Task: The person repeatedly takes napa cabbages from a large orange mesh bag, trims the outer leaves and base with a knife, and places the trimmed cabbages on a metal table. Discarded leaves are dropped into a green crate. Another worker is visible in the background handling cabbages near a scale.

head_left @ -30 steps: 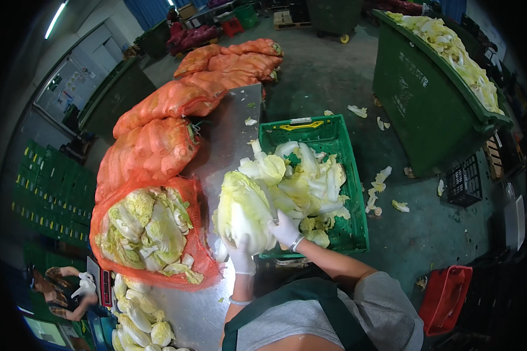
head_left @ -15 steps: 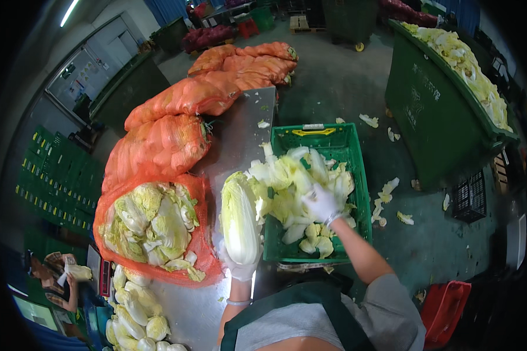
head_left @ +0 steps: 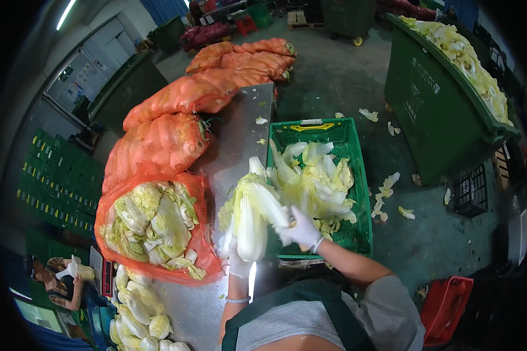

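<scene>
A napa cabbage [head_left: 250, 237] stands nearly upright over the steel table's right edge, its white base toward me. My left hand [head_left: 240, 266], in a white glove, is closed round that base. To its right, my gloved right hand [head_left: 301, 230] grips the end of an outer cabbage leaf [head_left: 268, 205], which bends away from the head. Where the leaf joins the head cannot be made out. Just beyond my right hand, a green crate [head_left: 366, 205] holds loose cabbage leaves [head_left: 319, 182].
Left on the steel table [head_left: 231, 126] lies an opened orange mesh sack [head_left: 208, 234] of cabbages, with full sacks [head_left: 158, 146] behind. Pale cabbages [head_left: 137, 316] are piled near left. A green bin [head_left: 433, 117] of leaves stands right. Another person [head_left: 67, 281] holds a cabbage at far left.
My right hand has come back from the crate to the cabbage and taken hold of an outer leaf, now bent outward. My left hand still holds the cabbage in nearly the same place.
</scene>
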The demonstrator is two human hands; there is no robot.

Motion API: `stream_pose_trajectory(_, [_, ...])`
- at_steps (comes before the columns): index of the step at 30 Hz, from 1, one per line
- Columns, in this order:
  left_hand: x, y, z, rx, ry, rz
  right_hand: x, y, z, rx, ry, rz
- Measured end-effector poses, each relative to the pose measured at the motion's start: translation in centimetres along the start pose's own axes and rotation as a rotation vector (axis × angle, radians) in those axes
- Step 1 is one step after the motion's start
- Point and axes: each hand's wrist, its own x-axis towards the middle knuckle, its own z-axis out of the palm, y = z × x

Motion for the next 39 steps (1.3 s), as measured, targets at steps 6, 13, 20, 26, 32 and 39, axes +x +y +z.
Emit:
stream_pose_trajectory(6, [-1.4, -0.4, -2.7, 0.052, -0.095, -0.017, 5.4, 0.6, -9.5, -0.724, 0.334, -0.293])
stream_pose_trajectory(13, [-3.0, 2.0, 4.7, 0.833, -0.050, 0.272, 2.6, 1.4, -5.7, -0.002, -0.091, -0.017])
stream_pose_trajectory(20, [-1.3, -0.4, 3.1, 0.871, 0.062, 0.309, 1.0, 4.1, -0.9, 1.071, -0.359, 0.380])
stream_pose_trajectory(26, [-0.9, -2.6, 4.3, 0.190, -0.094, -0.084, 2.0, 2.7, 0.5, 0.257, -0.143, 0.127])
stream_pose_trajectory(32, [0.2, -4.5, 2.6, 0.313, 0.026, 0.237, -0.8, 2.1, 1.7, -0.680, -0.043, -0.332])
stream_pose_trajectory(39, [-0.3, -4.1, 3.4, 0.286, 0.075, 0.255, -0.1, 2.9, 1.8, -0.424, 0.042, -0.337])
